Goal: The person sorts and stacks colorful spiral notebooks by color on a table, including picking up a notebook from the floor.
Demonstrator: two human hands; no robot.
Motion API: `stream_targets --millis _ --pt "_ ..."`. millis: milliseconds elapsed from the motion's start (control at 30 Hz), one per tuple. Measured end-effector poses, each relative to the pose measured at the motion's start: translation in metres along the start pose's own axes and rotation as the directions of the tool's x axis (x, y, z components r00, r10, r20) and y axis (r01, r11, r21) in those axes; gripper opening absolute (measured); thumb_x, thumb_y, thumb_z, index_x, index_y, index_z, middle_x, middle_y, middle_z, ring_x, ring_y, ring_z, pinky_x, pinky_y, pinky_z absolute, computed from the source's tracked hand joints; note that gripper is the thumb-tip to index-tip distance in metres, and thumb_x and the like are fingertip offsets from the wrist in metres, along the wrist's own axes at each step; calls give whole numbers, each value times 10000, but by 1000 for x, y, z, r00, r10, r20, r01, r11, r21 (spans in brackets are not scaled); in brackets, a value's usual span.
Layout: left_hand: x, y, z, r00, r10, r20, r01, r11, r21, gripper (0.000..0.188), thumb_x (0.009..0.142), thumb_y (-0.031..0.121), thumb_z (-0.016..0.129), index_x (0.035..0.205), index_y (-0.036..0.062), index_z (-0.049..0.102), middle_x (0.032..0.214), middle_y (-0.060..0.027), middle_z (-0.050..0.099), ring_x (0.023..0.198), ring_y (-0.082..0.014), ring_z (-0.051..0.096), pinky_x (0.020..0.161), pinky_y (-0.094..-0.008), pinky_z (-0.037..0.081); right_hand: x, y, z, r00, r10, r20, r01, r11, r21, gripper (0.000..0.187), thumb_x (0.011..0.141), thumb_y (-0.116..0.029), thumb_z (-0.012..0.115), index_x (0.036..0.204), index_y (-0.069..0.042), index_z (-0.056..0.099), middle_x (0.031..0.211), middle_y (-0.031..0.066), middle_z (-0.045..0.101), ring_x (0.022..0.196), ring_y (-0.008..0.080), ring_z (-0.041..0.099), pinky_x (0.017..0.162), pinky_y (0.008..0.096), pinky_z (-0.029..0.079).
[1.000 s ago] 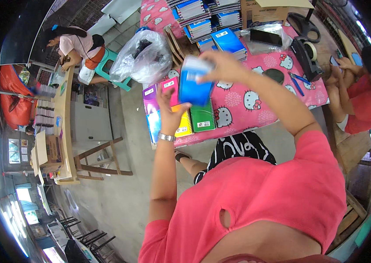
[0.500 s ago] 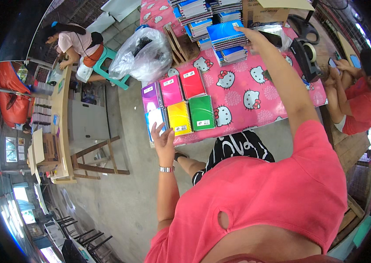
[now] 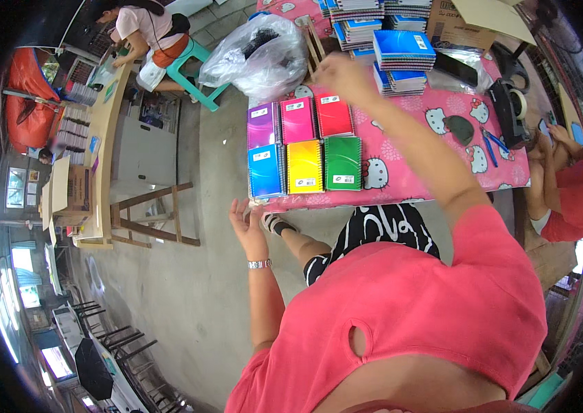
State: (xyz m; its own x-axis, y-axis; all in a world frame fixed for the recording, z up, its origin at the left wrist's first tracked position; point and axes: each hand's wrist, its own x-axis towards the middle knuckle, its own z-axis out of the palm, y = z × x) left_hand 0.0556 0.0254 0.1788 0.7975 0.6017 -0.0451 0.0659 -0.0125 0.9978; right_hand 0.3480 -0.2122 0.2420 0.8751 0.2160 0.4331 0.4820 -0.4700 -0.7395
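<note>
Six spiral notebooks lie in two rows of three on the table: purple [image 3: 262,126], pink [image 3: 297,121] and red [image 3: 333,115] behind, blue [image 3: 266,171], yellow [image 3: 304,166] and green [image 3: 342,164] in front. My left hand [image 3: 248,226] is open, fingers apart, by the table's near-left corner below the blue notebook. Above the red notebook is my right hand [image 3: 348,79], smeared by motion; whether it holds anything cannot be made out. To its right stands a stack of blue-covered spiral notebooks [image 3: 403,45].
More notebook stacks [image 3: 358,33] and a cardboard box [image 3: 458,27] stand behind. A clear plastic bag [image 3: 253,65] bulges at the back left. Pliers [image 3: 492,146] and a tape dispenser [image 3: 509,113] lie right. Two people sit nearby, one on a green stool [image 3: 191,76].
My right hand has left the blue notebook stack and moved left. My left hand has dropped away from the front blue notebook toward the table edge. The view has shifted.
</note>
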Motion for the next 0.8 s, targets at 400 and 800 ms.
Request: stream_targets --millis 400,800 --pt "-24 16 -19 999 -41 -9 41 999 -14 449 909 40 492 1325 23 324 1199 -166 502 969 -219 586 868 -343 478 12 -7 182 807 555 205 -453 802 -389 408 819 -295 591 1162 -75 580 1254 129 469 1117 287 520 863 476 457" --pt "6 38 14 996 42 82 -39 999 -36 323 911 105 527 1211 3 465 1186 -147 541 986 -231 589 835 -341 481 28 -6 181 699 667 260 -568 737 -365 502 771 -261 660 1235 -108 544 1365 132 359 1267 324 370 1010 541 302"
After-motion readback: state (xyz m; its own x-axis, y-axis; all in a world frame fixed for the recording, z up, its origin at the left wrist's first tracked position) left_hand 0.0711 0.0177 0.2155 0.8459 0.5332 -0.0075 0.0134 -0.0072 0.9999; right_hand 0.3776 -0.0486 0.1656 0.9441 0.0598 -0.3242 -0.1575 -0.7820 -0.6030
